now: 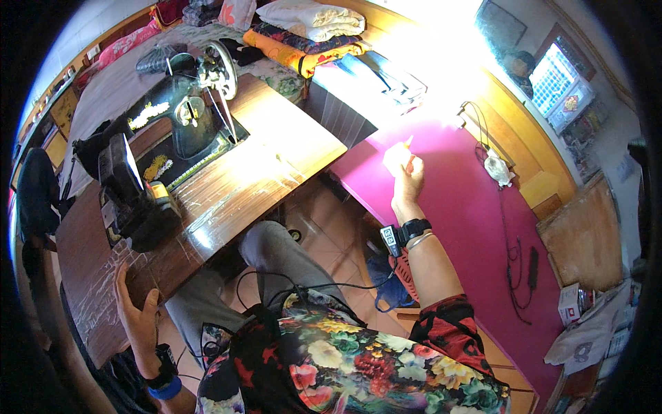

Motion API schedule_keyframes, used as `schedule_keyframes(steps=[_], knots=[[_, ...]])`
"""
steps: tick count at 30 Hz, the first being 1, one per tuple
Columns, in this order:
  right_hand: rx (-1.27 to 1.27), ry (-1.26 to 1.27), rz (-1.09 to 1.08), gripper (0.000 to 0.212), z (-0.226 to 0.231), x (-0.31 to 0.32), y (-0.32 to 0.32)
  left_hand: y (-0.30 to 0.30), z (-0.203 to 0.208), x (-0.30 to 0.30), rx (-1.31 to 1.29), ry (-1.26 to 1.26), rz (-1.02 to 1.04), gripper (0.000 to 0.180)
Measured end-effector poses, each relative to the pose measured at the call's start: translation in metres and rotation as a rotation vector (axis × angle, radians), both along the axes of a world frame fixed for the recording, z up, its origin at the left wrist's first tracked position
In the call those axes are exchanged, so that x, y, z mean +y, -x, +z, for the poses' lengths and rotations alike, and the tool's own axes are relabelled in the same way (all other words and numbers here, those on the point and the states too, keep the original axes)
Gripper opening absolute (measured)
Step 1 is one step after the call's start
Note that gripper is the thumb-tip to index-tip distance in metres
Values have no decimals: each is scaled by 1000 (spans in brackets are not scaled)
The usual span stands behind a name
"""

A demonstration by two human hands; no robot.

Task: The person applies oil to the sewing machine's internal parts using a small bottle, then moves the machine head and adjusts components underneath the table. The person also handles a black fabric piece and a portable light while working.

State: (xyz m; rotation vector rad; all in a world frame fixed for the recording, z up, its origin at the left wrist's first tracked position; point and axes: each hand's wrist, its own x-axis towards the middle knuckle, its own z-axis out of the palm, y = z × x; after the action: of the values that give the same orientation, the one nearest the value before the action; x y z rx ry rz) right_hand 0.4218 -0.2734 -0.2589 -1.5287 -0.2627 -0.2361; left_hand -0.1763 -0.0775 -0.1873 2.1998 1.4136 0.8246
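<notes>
A black sewing machine (186,114) with gold decoration and a metal handwheel (221,72) stands on a brown wooden sewing table (276,148). At the table's near left edge, my left hand (140,317) lies with its fingers spread and holds nothing. My right hand (410,181) is over the magenta tabletop to the right. Its fingers close round a small pale thing with a pointed tip (398,157), which glare washes out; its kind is unclear. A black boxy object (131,196) sits on the sewing table in front of the machine, nearer my left hand.
On the magenta table (476,228) lie a black cable (509,269) and a white lump on a cord (498,169). A small white box (570,303) and plastic bag (589,348) are at its right edge. Folded bedding (310,31) is piled behind on the bed.
</notes>
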Motion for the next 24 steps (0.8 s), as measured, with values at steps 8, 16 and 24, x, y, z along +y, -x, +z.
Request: schedule_keyframes(steps=[8, 16, 24], knots=[[-25, -75, 53, 47, 3, 2, 10, 2, -2, 4, -40, -23, 12, 74], [-11, -34, 76, 59, 7, 0, 14, 3, 1, 1, -129, 34, 16, 70], [-121, -76, 118, 71, -5, 1, 9, 6, -10, 8, -125, 9, 10, 65]])
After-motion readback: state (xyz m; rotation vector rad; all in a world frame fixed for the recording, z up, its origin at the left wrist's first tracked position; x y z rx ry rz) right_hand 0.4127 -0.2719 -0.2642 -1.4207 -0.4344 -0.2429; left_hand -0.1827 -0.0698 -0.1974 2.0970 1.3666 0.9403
